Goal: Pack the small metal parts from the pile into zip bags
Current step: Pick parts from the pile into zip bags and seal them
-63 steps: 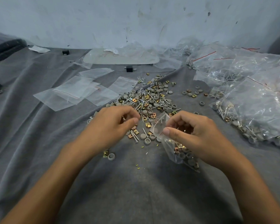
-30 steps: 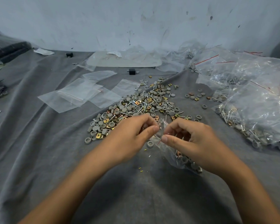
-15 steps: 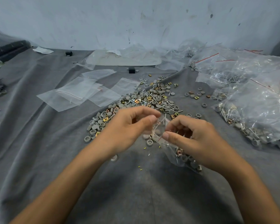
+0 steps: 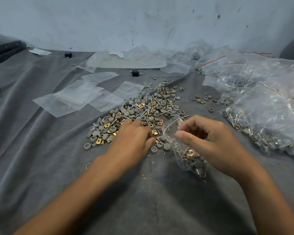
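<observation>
Once at bag [image 4: 190, 160], left hand [image 4: 132, 141] on pile [image 4: 143, 106].

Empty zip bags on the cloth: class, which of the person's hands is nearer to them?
Left. The left hand is on the parts pile, right of the empty zip bags; the right hand is farther right, pinching the part-filled bag.

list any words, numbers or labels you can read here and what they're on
No text can be read anywhere in this view.
Pale flat sheet at the back: faint reddish marks, too blurred to read.
Empty zip bags: only a red seal line, no print visible.
</observation>
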### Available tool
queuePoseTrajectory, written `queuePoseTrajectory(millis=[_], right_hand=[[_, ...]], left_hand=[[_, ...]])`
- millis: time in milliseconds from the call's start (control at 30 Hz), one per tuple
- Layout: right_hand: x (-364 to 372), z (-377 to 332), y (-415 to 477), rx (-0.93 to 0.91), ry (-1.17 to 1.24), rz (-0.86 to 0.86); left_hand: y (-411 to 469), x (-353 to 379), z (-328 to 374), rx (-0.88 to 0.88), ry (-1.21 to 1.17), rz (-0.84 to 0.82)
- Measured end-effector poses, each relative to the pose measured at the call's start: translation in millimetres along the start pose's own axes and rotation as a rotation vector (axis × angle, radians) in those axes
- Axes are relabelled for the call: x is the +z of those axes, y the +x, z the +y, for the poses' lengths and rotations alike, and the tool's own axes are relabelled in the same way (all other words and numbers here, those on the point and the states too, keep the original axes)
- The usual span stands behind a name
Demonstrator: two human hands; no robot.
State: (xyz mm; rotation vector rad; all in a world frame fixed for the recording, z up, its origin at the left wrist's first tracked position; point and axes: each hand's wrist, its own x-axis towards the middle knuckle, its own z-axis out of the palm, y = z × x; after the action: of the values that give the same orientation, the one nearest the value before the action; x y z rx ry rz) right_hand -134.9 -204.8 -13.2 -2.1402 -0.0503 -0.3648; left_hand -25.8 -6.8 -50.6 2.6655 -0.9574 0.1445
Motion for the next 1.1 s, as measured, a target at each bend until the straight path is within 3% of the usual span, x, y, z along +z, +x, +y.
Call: queuePoseTrajectory(millis=[267, 567, 1100], right_hand=[[1.4, -3.9, -0.1, 0.007, 0.000, -0.032], [1.3, -5.3, 0.9, 0.025, 0.010, -0.037], [-0.8, -2.8, -0.3, 0.018, 0.007, -0.043]], left_hand=[[6.7, -3.0, -3.5, 0.018, -0.025, -0.115], [1.5, -4.2, -8.9, -0.006, -0.045, -0.032], [1.9, -19.0, -15.2, 0.092, -0.147, -0.217]])
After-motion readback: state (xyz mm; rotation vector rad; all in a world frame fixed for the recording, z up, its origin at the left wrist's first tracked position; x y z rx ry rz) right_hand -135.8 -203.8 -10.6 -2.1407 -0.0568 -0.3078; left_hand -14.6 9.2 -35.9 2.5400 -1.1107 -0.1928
